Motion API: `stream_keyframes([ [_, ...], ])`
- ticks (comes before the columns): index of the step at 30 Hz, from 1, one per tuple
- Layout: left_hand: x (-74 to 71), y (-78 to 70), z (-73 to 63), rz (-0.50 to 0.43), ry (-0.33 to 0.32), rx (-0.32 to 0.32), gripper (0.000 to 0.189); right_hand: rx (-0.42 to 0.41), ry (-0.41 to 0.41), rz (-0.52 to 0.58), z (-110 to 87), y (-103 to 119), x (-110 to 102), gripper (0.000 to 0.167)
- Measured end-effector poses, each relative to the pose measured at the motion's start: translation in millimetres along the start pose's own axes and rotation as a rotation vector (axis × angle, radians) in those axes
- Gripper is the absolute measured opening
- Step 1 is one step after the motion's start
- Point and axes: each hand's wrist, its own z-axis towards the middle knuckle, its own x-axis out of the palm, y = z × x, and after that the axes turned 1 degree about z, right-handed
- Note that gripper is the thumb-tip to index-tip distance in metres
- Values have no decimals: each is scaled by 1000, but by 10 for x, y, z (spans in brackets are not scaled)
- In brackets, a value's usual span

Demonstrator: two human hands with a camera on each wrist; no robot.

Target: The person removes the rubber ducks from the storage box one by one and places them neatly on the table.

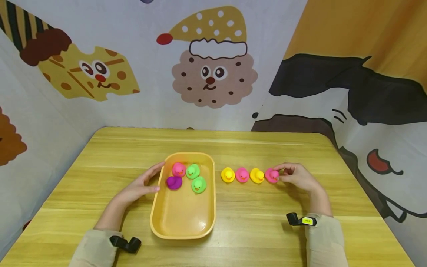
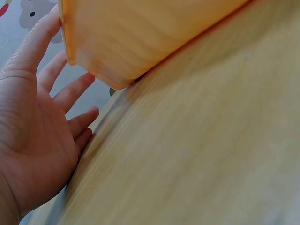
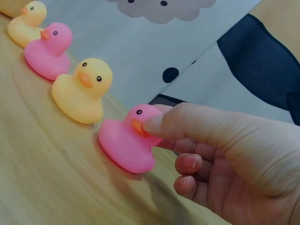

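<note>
My right hand [image 1: 298, 177] pinches a pink rubber duck [image 3: 126, 140] between thumb and fingers at its head. That duck stands at the right end of a row on the table. To its left come a yellow duck [image 1: 257, 175], another pink duck [image 1: 242, 175] and another yellow duck [image 1: 228, 175]. My left hand [image 1: 141, 187] rests its thumb and fingertips against the left side of a yellow-orange tray [image 1: 183, 232], the fingers spread. Inside the tray's far half lie a pink duck [image 1: 179, 169], a purple duck [image 1: 174, 182] and two green ducks, one behind [image 1: 192, 171] the other.
The wooden table [image 1: 260, 230] reaches back to a cloth [image 1: 146, 111] printed with cartoon figures, which also hangs along both sides. The tray stands left of the row of ducks. Each wrist wears a black camera mount.
</note>
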Motion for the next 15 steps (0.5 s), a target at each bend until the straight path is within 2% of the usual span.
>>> stream_keyframes([
  [15, 1, 7, 2, -2, 2, 15, 76, -29, 28, 29, 21, -53, -2, 34],
])
